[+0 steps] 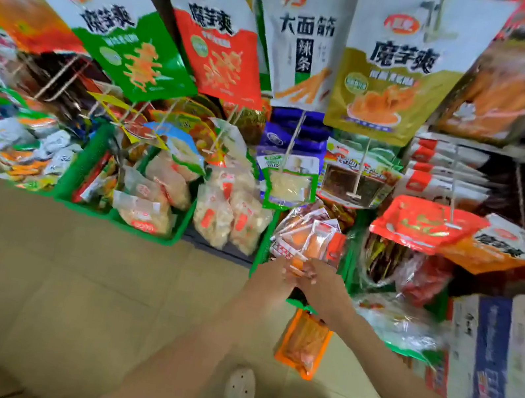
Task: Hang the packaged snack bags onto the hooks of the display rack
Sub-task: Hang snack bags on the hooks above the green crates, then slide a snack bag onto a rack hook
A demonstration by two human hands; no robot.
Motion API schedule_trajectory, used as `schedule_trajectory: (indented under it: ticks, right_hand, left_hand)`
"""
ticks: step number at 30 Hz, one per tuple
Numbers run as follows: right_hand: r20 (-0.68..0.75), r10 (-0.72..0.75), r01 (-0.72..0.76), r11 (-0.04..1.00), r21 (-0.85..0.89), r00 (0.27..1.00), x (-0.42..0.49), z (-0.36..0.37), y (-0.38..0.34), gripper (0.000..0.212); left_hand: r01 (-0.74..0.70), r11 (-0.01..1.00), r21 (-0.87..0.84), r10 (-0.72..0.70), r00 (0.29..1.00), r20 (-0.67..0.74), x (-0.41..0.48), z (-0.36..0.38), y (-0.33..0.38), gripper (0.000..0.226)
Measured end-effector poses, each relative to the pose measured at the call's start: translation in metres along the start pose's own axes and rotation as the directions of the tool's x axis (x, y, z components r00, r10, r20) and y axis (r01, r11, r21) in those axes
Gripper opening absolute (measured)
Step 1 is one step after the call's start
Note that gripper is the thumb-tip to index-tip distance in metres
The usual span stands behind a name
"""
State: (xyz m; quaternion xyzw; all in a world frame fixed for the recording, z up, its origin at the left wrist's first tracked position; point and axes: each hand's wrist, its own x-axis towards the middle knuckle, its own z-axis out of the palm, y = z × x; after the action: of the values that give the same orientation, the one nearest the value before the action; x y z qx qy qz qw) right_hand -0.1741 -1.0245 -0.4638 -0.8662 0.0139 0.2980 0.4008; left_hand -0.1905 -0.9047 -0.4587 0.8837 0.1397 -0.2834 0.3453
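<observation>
A bunch of small snack packets, orange, red and white, sits at the near end of a green basket at the foot of the display rack. The packets fan out with their long axes pointing away from the person, toward the rack. The right hand pinches the bunch's near, lower edge with curled fingertips. The left hand reaches to the same edge, but blur hides whether its fingers grip. Just below the hands an orange packet lies flat on the tiled floor, its long axis running roughly toward the person's shoes. Behind the basket, thin hooks jut out carrying smaller bags. Above them hang large bags in a row: green, red, white and olive-gold, all with their tops up. A printed cardboard box stands to the right.
</observation>
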Motion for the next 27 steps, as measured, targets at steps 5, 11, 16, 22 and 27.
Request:
schedule_trajectory:
  ticks: [5,11,16,22,27]
  right_hand:
    - [-0.07,-0.153,0.146,0.984,-0.1,0.986,-0.001,0.001,-0.079,0.025]
    - [-0.145,-0.173,0.165,0.984,-0.063,0.974,0.015,0.047,-0.185,0.034]
    - [-0.2,-0.202,0.196,0.979,-0.05,0.959,0.046,0.109,-0.286,0.022]
    - [-0.155,-0.283,0.283,0.959,-0.023,0.947,0.075,0.151,-0.387,0.024]
    - [-0.111,-0.343,0.33,0.936,-0.119,0.933,0.104,0.154,-0.434,0.032]
  left_hand:
    - [-0.077,0.997,0.02,0.079,0.994,-0.078,-0.014,-0.082,-0.003,0.032]
    - [-0.149,0.989,0.025,0.151,0.98,-0.128,-0.021,-0.203,-0.089,0.034]
    - [-0.135,0.99,0.035,0.14,0.968,-0.207,-0.027,-0.328,-0.169,0.031]
    - [-0.147,0.989,0.026,0.148,0.945,-0.293,-0.019,-0.424,-0.213,0.031]
    - [-0.172,0.985,0.012,0.165,0.916,-0.367,0.002,-0.469,-0.226,0.03]
